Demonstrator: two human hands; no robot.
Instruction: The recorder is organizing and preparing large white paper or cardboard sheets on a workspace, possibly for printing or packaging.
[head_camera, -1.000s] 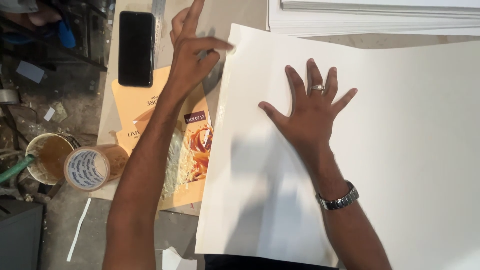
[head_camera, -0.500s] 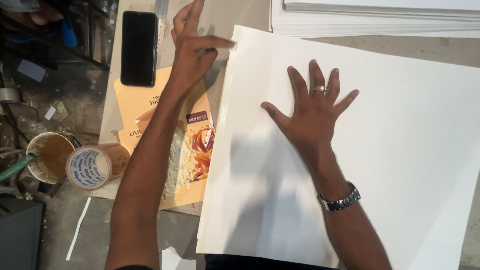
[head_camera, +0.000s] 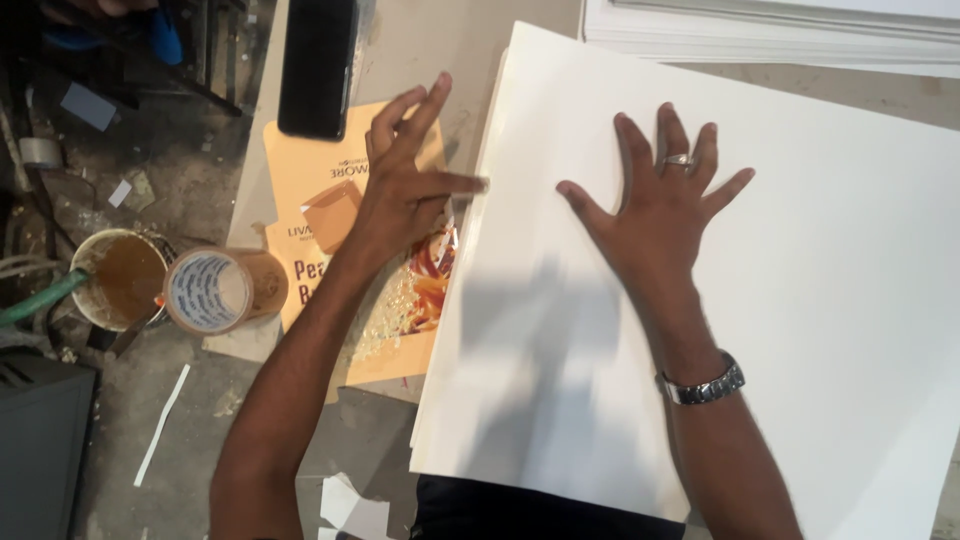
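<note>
On the large white sheet (head_camera: 800, 330) covering the bench's right side, the right hand (head_camera: 660, 215) is lying flat, palm down, its fingers (head_camera: 672, 135) spreading wide apart and pressing on the paper; a ring is showing on one finger and a metal wristwatch (head_camera: 702, 385) is sitting on the wrist. At the sheet's left edge, the left hand (head_camera: 405, 190) is hovering with fingers loosely parted, its forefinger (head_camera: 455, 184) pointing right and touching that edge. Under this hand an orange printed packet (head_camera: 330, 175) is lying on the bench, with a black phone (head_camera: 317, 65) beyond it. Past the bench's left edge, a roll of brown tape (head_camera: 210, 291) is resting beside a glue-stained cup (head_camera: 120, 280).
</note>
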